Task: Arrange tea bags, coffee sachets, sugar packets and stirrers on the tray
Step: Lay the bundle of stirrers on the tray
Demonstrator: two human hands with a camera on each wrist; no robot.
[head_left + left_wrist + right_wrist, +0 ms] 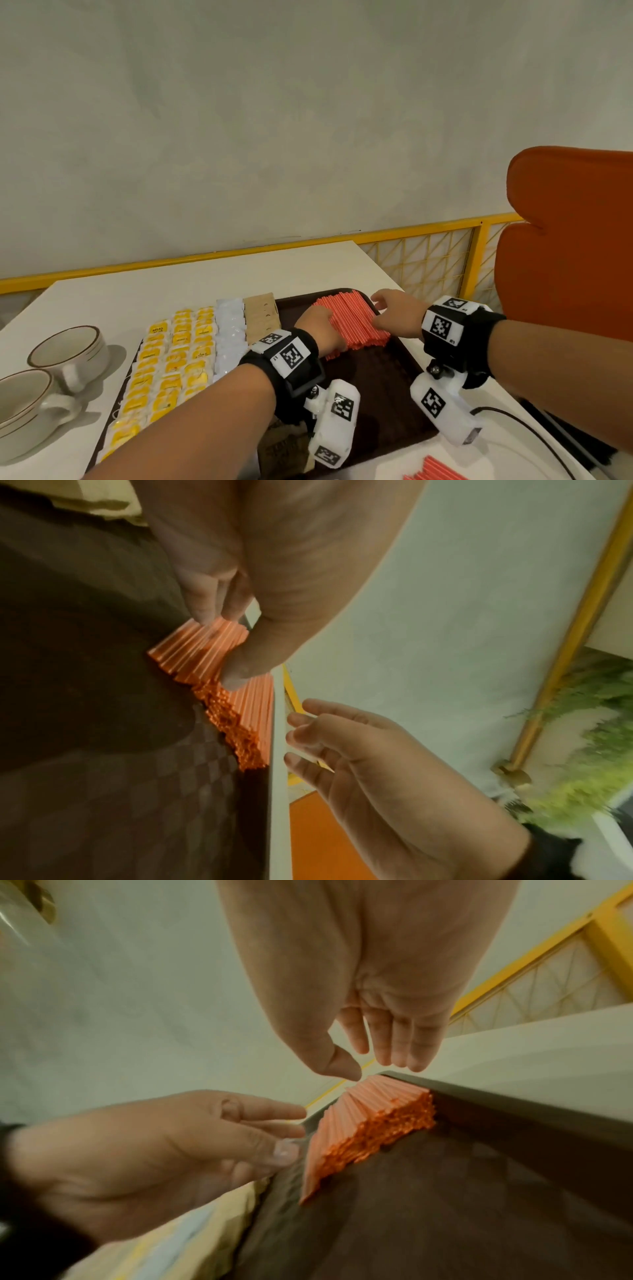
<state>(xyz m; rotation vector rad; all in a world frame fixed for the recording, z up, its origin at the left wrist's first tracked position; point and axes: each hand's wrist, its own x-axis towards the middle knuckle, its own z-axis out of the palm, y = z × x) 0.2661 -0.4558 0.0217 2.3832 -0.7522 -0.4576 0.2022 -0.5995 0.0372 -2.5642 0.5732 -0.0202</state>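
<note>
Left hand fingers rest loosely spread on the red stirrers — right hand hovers beside, relaxed, empty.

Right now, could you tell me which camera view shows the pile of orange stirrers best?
The head view: the whole pile of orange stirrers lies on the tray between both hands. The left wrist view shows only part of it under fingers; the right wrist view shows mainly its cut ends.

both forearms reach forward; left hand and right hand with relaxed, loosely extended fingers.
</note>
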